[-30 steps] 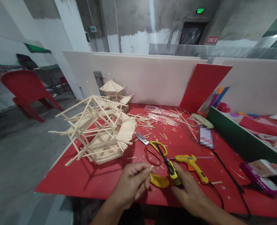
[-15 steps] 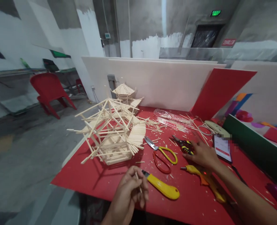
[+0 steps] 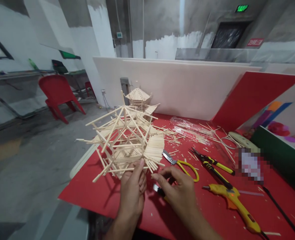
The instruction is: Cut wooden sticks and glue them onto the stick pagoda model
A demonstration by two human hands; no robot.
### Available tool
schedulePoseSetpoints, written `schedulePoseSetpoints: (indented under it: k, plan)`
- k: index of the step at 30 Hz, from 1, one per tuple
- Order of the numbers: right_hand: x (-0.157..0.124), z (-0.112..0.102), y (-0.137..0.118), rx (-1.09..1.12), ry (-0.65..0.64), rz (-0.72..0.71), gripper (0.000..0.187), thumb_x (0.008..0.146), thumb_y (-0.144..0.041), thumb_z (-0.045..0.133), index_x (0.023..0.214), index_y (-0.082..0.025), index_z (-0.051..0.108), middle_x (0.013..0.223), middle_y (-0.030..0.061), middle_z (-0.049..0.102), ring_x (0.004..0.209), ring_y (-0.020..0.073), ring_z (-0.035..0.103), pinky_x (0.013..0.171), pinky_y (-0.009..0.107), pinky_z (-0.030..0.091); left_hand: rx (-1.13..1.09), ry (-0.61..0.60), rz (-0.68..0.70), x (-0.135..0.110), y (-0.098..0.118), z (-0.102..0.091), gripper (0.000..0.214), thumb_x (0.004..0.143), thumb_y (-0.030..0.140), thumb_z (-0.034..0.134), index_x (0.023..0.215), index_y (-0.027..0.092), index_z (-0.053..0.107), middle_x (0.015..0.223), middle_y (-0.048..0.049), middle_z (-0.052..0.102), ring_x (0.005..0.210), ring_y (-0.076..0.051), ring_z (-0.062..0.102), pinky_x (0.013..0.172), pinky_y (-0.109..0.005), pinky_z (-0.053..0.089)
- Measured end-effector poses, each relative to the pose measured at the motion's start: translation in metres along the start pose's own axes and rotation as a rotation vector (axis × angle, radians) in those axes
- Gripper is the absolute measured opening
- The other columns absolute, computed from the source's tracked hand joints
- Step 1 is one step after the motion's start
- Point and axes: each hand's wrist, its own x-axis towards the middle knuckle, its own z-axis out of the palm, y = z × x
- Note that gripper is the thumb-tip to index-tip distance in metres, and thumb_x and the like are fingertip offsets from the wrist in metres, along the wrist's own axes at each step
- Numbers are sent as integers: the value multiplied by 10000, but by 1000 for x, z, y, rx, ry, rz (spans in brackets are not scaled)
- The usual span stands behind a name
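Currently, left hand (image 3: 133, 188) and right hand (image 3: 179, 186) are facing each other before the stick model (image 3: 152, 146) on the tabletop (image 3: 87, 195).
Left is curling closed, right is curving, its grip unclear; farther back, a clear bag (image 3: 181, 122) is holding thin sticks (image 3: 193, 134).

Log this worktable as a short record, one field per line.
Left hand: fingers curled, in front of the open-framed stick model; anything gripped is unclear
Right hand: thumb and fingers drawn close, partly covering the utility knife; contents unclear
Other tools: scissors, black-and-yellow pliers, yellow glue gun
Materials: loose sticks, sticks in clear wrapping
Behind: second stick model with peaked roof
Surface: red tabletop
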Motion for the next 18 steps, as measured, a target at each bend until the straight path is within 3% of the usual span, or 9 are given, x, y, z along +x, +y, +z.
schedulePoseSetpoints:
  k: [6, 18]
  plan:
    - [4, 5, 9, 45, -8, 62, 220, 853, -397, 688, 737, -210, 682, 653, -28, 683, 552, 110, 597, 551, 219, 463, -1, -24, -28, 3, 5, 0, 425, 620, 400, 848, 696, 200, 481, 404, 147, 309, 332, -13, 183, 325, -132, 164]
    - [8, 2, 10, 57, -18, -13, 93, 862, -304, 693, 886, -224, 733, 736, -18, 715, 639, 121, 646, 601, 215, 489, 54, 4, -11, 5, 5, 2, 347, 644, 380, 832, 702, 174, 558, 411, 133, 323, 350, -13, 201, 346, -138, 171]
